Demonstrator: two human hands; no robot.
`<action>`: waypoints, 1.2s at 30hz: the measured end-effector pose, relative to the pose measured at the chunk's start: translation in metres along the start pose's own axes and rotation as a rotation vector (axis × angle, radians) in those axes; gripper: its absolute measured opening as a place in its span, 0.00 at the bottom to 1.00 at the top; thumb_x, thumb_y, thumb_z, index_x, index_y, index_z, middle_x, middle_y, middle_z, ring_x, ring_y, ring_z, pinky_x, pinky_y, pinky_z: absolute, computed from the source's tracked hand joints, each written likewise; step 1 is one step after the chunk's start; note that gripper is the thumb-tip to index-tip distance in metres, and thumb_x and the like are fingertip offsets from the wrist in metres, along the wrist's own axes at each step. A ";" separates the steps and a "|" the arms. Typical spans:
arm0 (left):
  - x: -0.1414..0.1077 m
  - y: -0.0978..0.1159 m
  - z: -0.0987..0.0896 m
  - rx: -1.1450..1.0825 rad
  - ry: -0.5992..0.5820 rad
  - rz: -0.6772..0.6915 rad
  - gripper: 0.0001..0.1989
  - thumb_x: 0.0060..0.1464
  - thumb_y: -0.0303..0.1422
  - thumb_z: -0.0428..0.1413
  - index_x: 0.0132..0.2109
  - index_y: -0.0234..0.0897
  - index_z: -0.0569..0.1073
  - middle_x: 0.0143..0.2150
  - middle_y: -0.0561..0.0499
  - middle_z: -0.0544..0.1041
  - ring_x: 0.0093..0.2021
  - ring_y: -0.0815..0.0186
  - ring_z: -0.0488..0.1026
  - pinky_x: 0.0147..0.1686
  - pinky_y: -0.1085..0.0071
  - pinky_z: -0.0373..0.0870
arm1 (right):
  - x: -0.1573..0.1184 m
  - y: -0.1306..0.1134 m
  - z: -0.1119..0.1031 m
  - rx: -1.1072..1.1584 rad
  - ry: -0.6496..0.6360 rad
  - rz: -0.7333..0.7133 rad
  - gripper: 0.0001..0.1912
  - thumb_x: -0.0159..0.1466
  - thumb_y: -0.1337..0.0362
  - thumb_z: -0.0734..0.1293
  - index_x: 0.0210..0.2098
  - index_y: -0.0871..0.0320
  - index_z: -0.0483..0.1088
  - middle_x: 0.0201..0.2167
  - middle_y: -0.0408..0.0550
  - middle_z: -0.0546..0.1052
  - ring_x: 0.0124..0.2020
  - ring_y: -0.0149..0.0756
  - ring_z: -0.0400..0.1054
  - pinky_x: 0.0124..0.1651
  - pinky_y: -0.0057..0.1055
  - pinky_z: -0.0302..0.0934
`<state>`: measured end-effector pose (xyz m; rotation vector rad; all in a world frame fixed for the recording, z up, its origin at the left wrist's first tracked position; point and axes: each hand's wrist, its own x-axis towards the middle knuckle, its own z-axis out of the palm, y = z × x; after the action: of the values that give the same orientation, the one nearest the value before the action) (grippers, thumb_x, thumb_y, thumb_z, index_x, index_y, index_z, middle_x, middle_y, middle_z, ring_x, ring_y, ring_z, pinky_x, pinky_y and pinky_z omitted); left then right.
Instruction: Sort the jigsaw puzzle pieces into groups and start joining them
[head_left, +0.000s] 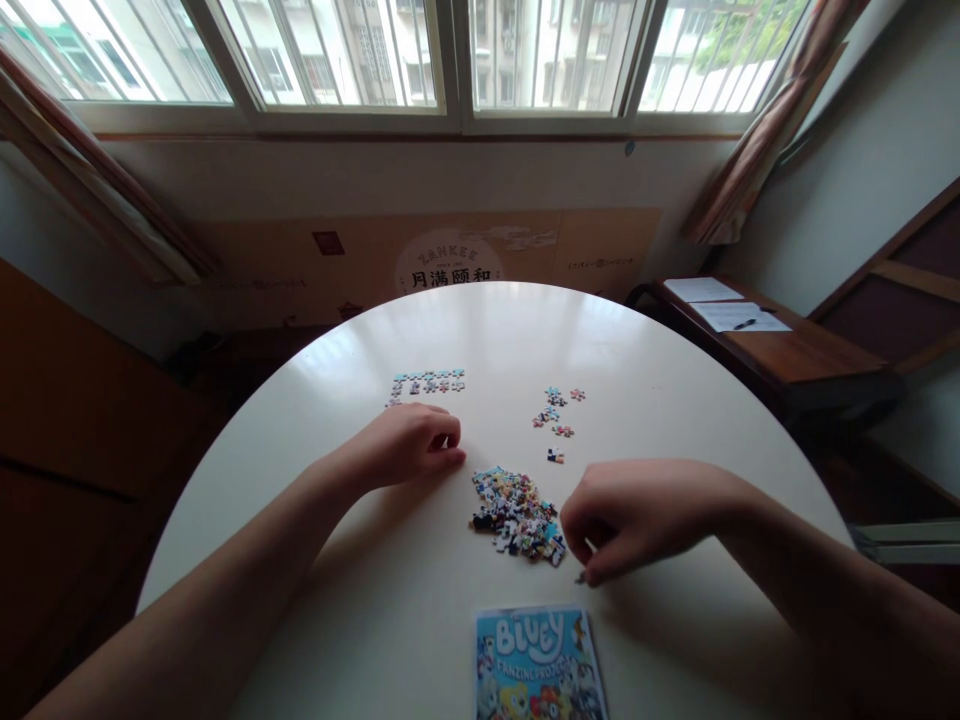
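White tabletop (pixel 675 400): leftmost, the left hand (pixel 411 440) curls below laid-out puzzle rows (pixel 429 378), and whether it grips anything cannot be told; next, the heaped pieces (pixel 517 515); then the right hand (pixel 637 510), pinching one small piece (pixel 580 578), best held lightly by its edges. Behind, a panel (pixel 450 240) reads "ZANKEE"; nearest, a picture card (pixel 536 670), "BLUEY FANZINE PROJECT"

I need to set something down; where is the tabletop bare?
Bare: between the loose pieces and the right rim of the table; also beyond the laid-out rows. Crowded: near middle, with the heap, right hand and Bluey picture.
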<state>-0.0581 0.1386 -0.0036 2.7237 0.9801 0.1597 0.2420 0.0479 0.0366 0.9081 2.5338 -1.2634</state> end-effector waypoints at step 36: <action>0.002 -0.001 0.001 0.002 -0.034 -0.065 0.15 0.58 0.41 0.57 0.27 0.38 0.68 0.28 0.52 0.73 0.29 0.66 0.66 0.29 0.70 0.55 | 0.000 0.072 -0.023 -0.274 0.739 0.452 0.11 0.66 0.59 0.66 0.37 0.54 0.81 0.41 0.49 0.82 0.41 0.42 0.74 0.42 0.35 0.62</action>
<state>-0.0572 0.1403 -0.0045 2.6828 1.0580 0.1007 0.2867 0.0986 0.0031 2.0047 2.6184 -0.4728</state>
